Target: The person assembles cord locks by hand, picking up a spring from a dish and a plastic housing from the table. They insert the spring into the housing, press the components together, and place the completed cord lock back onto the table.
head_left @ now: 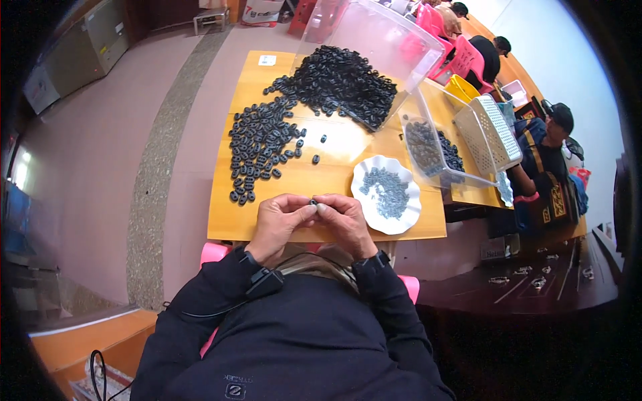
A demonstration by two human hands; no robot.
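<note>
Near the front edge of the wooden table, my left hand [282, 217] and my right hand [344, 217] meet fingertip to fingertip. Both pinch one small black oval plastic piece [313, 202], mostly covered by the fingers. Beyond them lie two similar loose pieces, a black oval piece [315, 159] and another black oval piece [324, 138]. To the left spreads a pile of black oval pieces with holes [262, 137]. Close to my right hand stands a white scalloped plate [361, 200] holding many tiny translucent grey-blue parts [389, 190].
A large clear bin [394, 37] lies tipped at the back, black pieces [344, 83] spilling out. At right stand a clear box [461, 179] with dark parts and a white perforated basket [487, 130]. A person [552, 160] sits farther right; others sit on pink chairs [467, 63] behind.
</note>
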